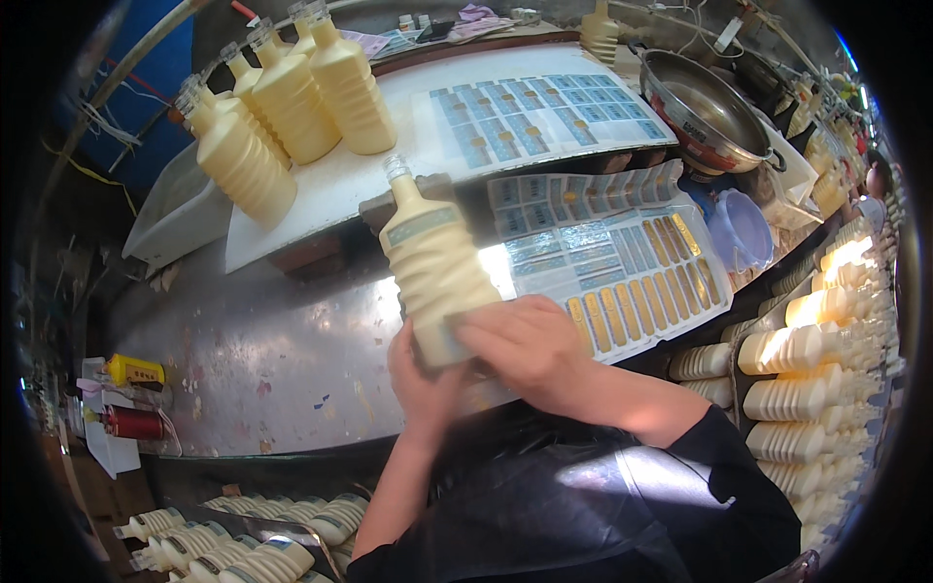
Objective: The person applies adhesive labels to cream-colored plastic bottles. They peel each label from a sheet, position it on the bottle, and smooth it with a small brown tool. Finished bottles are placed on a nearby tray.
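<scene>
Bottle [442,267]: cream, ribbed, tilted above the desk [248,379], base toward its near edge.
Handling: probably stiff, breakable, moderately weighty; smooth coating may slip.
Hold point: ribbed waist, below the upper label [425,225].
Left grip [422,381]: curled around base's left side.
Right grip [533,348]: against lower front; closure unclear.
Label sheet [622,306]: toward desk's right edge.

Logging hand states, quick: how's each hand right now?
Left hand: holding the cream bottle near its base.
Right hand: touching the bottle's lower part; grip can't be told.
</scene>
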`<control>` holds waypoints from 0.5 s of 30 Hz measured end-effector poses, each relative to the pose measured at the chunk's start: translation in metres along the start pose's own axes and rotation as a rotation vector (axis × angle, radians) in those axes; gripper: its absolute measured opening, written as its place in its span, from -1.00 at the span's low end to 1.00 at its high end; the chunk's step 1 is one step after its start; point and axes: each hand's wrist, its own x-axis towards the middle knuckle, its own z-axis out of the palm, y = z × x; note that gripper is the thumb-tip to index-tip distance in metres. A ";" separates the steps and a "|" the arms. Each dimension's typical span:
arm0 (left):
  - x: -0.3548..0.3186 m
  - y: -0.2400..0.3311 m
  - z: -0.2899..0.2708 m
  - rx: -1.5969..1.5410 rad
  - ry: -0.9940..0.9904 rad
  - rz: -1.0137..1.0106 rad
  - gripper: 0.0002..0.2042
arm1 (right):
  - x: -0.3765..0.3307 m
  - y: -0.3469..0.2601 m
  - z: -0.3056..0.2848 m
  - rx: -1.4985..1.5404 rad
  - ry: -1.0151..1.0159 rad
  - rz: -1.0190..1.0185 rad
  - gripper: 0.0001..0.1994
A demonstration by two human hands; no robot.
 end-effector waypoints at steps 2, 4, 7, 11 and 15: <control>0.003 -0.001 -0.004 0.051 0.044 0.001 -0.24 | 0.006 -0.005 0.012 -0.046 0.015 -0.016 -0.81; 0.008 0.009 -0.002 0.150 0.183 0.138 -0.36 | 0.002 -0.016 0.017 -0.001 -0.115 -0.114 -0.68; 0.012 0.025 -0.009 0.263 0.146 0.264 -0.31 | 0.005 -0.014 0.010 0.042 -0.070 0.100 -0.75; 0.008 0.011 -0.012 0.176 0.077 0.052 -0.20 | 0.003 0.016 0.003 0.133 -0.012 0.618 -0.76; 0.008 -0.001 -0.002 -0.166 0.026 -0.124 -0.31 | -0.020 0.043 0.011 0.220 0.048 0.844 -0.68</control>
